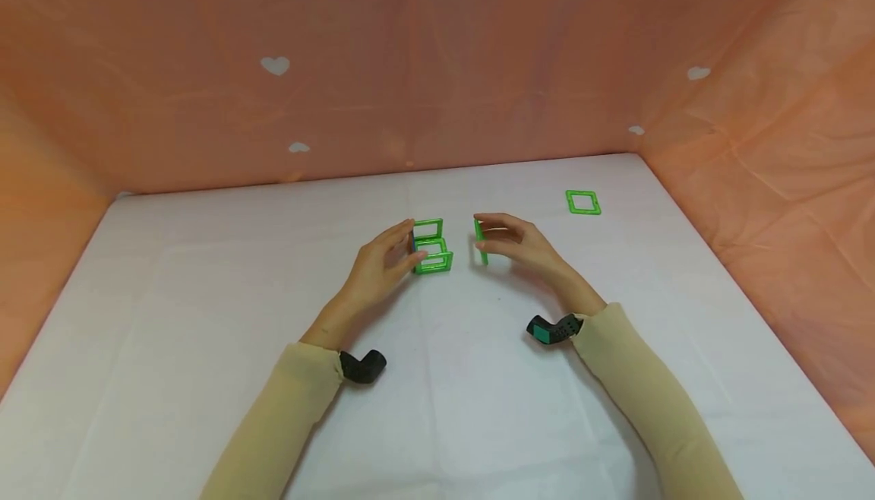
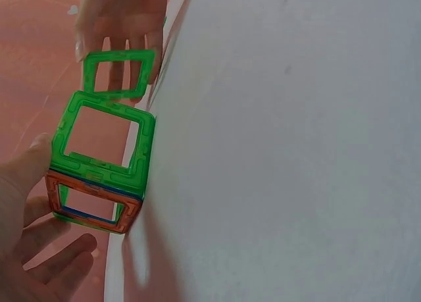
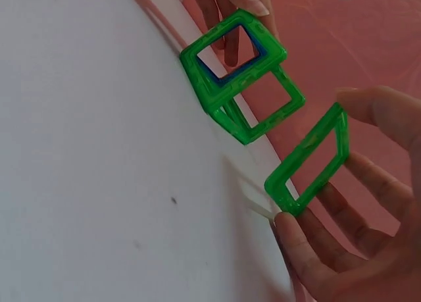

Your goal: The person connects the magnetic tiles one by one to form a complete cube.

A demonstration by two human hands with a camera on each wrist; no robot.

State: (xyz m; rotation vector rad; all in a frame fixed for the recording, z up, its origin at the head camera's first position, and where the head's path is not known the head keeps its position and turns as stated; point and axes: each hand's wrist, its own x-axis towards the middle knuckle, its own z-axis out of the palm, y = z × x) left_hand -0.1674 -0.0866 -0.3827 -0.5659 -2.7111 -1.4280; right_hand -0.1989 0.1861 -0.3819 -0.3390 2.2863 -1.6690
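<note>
My left hand [image 1: 372,266] grips a small box-like build of magnetic tiles [image 2: 95,173], thumb and fingertips at its left side. Green square frames make up most of the build; the left wrist view also shows an orange-red frame with blue along it on the side facing my palm. To the right, my right hand [image 1: 525,245] holds a single green square magnetic tile [image 3: 304,145] by its edges, between thumb and fingers. That tile stands upright, facing the open right side of the build, with a gap between them in the head view.
Another green square tile [image 1: 584,211] lies flat at the back right of the white-covered table [image 1: 205,295]. Orange cloth [image 1: 410,67] with white hearts hangs behind and along both sides. A dark camera [image 1: 364,367] sits on each wrist.
</note>
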